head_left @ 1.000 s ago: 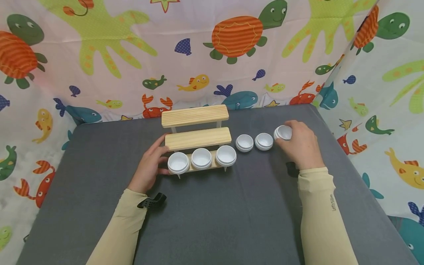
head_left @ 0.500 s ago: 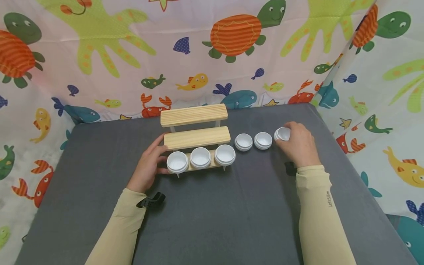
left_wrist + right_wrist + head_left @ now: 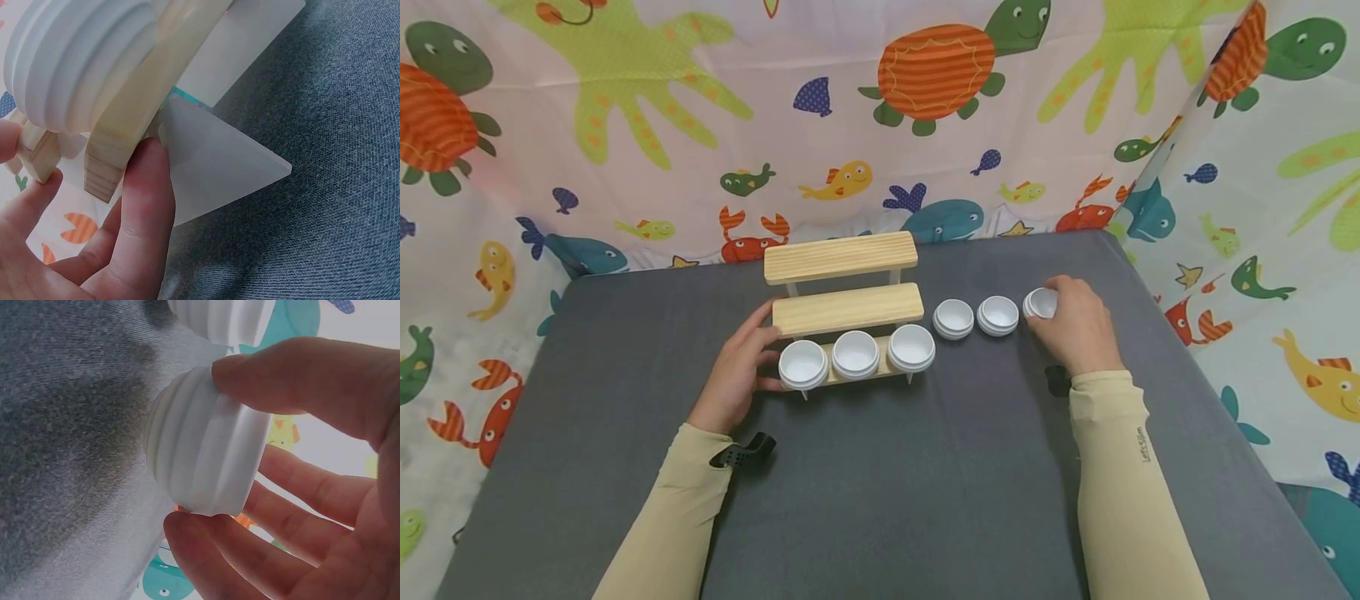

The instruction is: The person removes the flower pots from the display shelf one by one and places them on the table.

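Observation:
A three-step wooden stand (image 3: 847, 310) with translucent side legs (image 3: 219, 156) stands near the middle of the table. My left hand (image 3: 733, 375) holds its left end, with fingertips against the ends of the lower and middle boards. Along the lowest board sit three white ribbed bowls, at left (image 3: 803, 364), middle (image 3: 855, 354) and right (image 3: 912, 348). To the right, my right hand (image 3: 1078, 325) pinches another white ribbed bowl (image 3: 200, 444) between thumb and fingers. That bowl is upright; whether its base touches the cloth is hard to tell.
Two more white bowls, one nearer the stand (image 3: 953, 319) and one farther right (image 3: 997, 316), stand in line between the stand and my right hand. Grey cloth covers the table (image 3: 910, 483). A curtain with sea animals (image 3: 820, 83) rises behind and at both sides.
The view shifts very slightly. Both hands keep their holds, and the stand and bowls stay essentially in place.

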Demonstrator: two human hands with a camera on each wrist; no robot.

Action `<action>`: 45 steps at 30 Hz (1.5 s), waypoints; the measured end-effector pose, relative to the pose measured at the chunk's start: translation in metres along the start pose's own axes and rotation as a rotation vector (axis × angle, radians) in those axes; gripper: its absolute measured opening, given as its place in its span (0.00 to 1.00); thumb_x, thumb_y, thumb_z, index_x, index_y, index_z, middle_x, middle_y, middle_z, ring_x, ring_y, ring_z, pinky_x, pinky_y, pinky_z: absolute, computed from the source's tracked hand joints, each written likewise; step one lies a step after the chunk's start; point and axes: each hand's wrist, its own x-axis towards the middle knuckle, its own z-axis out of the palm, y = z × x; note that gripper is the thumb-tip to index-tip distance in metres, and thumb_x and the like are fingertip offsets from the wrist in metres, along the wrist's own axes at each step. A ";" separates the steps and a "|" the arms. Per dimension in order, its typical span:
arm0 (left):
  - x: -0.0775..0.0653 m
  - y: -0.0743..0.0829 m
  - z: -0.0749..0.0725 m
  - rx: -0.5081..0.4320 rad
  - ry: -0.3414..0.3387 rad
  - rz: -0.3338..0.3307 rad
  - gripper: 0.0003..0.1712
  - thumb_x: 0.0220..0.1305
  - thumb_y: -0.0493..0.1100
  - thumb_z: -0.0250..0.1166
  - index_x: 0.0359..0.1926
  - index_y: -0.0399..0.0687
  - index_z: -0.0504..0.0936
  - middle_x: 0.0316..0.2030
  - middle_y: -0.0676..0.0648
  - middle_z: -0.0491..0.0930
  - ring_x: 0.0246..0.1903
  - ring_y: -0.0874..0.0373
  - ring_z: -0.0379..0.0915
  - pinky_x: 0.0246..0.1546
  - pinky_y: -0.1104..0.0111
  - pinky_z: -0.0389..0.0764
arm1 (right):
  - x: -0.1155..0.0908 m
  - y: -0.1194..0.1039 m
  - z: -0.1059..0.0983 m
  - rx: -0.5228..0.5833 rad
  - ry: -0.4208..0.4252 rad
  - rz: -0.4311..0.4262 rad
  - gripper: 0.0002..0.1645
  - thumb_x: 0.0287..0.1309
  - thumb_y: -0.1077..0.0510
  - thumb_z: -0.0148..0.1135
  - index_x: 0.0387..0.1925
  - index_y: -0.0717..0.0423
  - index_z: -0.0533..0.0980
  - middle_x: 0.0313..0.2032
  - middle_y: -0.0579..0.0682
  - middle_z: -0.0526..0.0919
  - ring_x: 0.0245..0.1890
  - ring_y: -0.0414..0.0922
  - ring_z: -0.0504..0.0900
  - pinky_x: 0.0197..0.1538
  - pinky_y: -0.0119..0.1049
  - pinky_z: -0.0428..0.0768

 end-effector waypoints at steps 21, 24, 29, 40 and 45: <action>0.005 -0.004 -0.001 0.012 -0.005 0.001 0.35 0.81 0.55 0.52 0.84 0.77 0.59 0.76 0.41 0.69 0.62 0.39 0.77 0.37 0.57 0.92 | 0.004 0.004 0.008 -0.011 0.006 -0.022 0.35 0.65 0.56 0.70 0.68 0.69 0.73 0.60 0.72 0.77 0.59 0.69 0.77 0.65 0.71 0.76; 0.005 -0.003 -0.001 0.010 -0.002 -0.007 0.36 0.81 0.55 0.52 0.84 0.78 0.58 0.76 0.42 0.69 0.62 0.40 0.77 0.36 0.58 0.91 | 0.003 0.004 0.008 -0.011 0.011 -0.028 0.35 0.65 0.56 0.70 0.68 0.69 0.73 0.61 0.72 0.78 0.59 0.69 0.78 0.65 0.70 0.76; 0.004 -0.002 -0.001 0.004 0.000 -0.008 0.36 0.80 0.55 0.52 0.85 0.78 0.58 0.76 0.42 0.68 0.62 0.42 0.77 0.36 0.58 0.91 | 0.003 0.003 0.008 -0.015 0.019 -0.033 0.34 0.64 0.57 0.70 0.67 0.69 0.73 0.60 0.71 0.78 0.58 0.69 0.78 0.64 0.69 0.77; 0.004 -0.002 0.000 0.004 -0.004 0.007 0.36 0.81 0.54 0.52 0.85 0.77 0.58 0.76 0.41 0.69 0.62 0.40 0.77 0.36 0.58 0.92 | 0.003 0.002 0.008 -0.023 0.018 -0.030 0.33 0.64 0.57 0.69 0.67 0.69 0.74 0.60 0.71 0.78 0.58 0.69 0.79 0.64 0.70 0.77; 0.004 -0.002 -0.001 0.013 -0.007 0.011 0.36 0.81 0.55 0.51 0.85 0.77 0.58 0.76 0.41 0.68 0.63 0.38 0.76 0.37 0.58 0.92 | 0.004 0.002 0.009 -0.024 0.012 -0.021 0.34 0.65 0.57 0.70 0.67 0.69 0.73 0.60 0.72 0.78 0.58 0.69 0.79 0.64 0.70 0.77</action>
